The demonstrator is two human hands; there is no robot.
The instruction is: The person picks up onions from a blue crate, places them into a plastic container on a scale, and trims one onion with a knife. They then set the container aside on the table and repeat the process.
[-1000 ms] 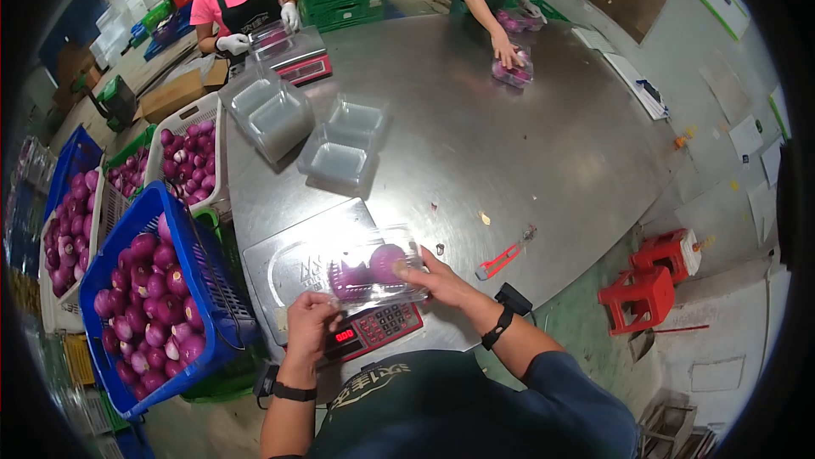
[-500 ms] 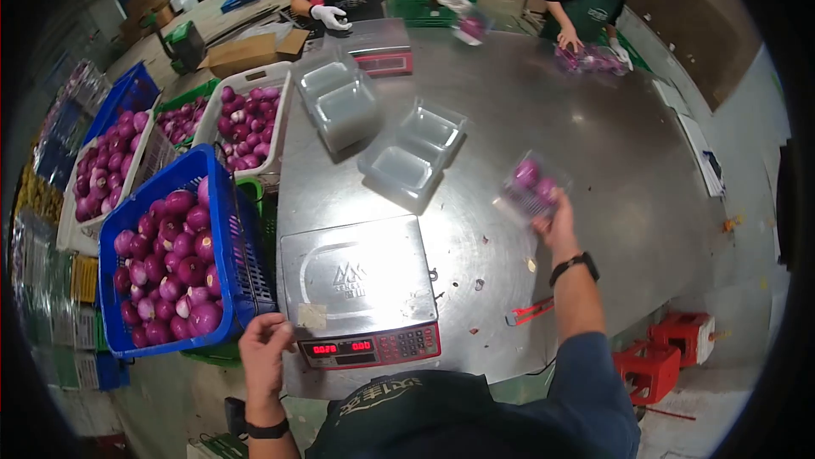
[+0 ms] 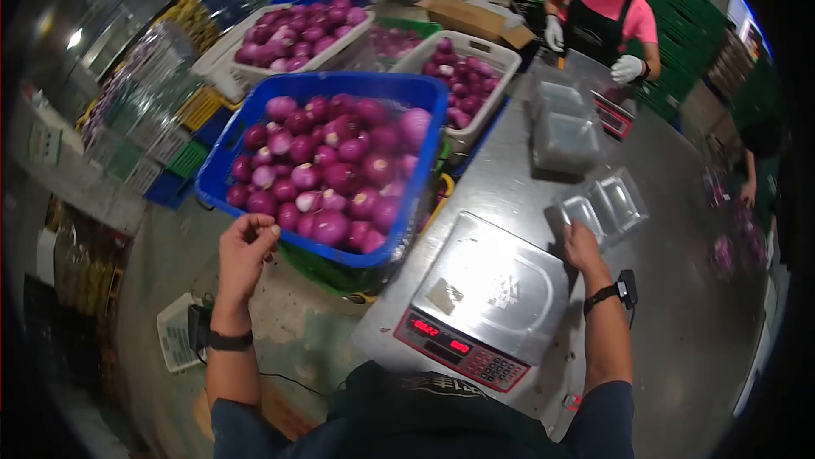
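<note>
My left hand [image 3: 244, 248] hovers at the near rim of a blue crate [image 3: 246, 126] full of purple onions [image 3: 335, 166], fingers loosely curled and holding nothing. My right hand [image 3: 582, 246] reaches past the steel scale [image 3: 480, 289] and touches an empty clear plastic tray [image 3: 603, 204] on the metal table [image 3: 679, 306]. The scale platform is bare and its red display is lit.
A stack of clear trays [image 3: 564, 123] stands farther back. White crates of onions [image 3: 463, 68] sit beyond the blue one. A person in a pink shirt [image 3: 604, 13] works at another scale [image 3: 613, 115]. Packed onion trays [image 3: 734, 242] lie at the right.
The view has swung left toward the blue crate. My right hand let go of the packed onion tray and came back to the empty trays. My left hand moved up to the crate rim.
</note>
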